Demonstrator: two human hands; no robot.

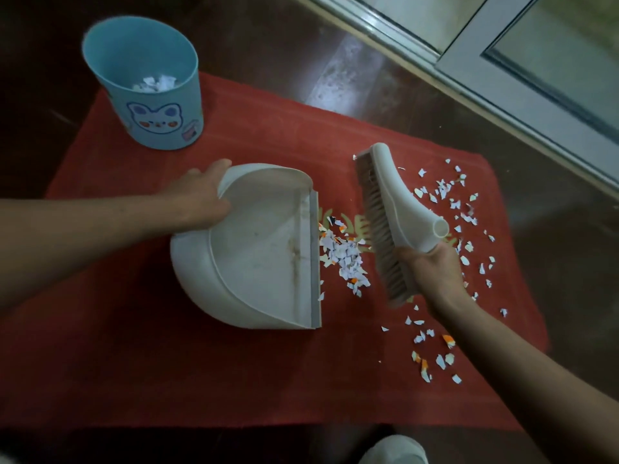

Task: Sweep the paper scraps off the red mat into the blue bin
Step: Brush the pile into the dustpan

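Your left hand (201,199) curls round the back rim of the white plastic dustpan (261,249) on the red mat (167,363). Your right hand (425,266) grips the brush (385,212) by its handle, with the bristles facing the pan. A little heap of paper scraps (345,256) lies at the pan's grey lip, and more lie near the mat's right edge. The blue bin (160,128) stands on the far left corner. The scraps are thin and light and the mat is fuzzy. A hard flick could scatter them onto the shiny floor (301,45) or push them under the lip.

Bare red mat (167,363) near side, dustpan (261,249) and brush (385,222) flanking scraps (345,256)
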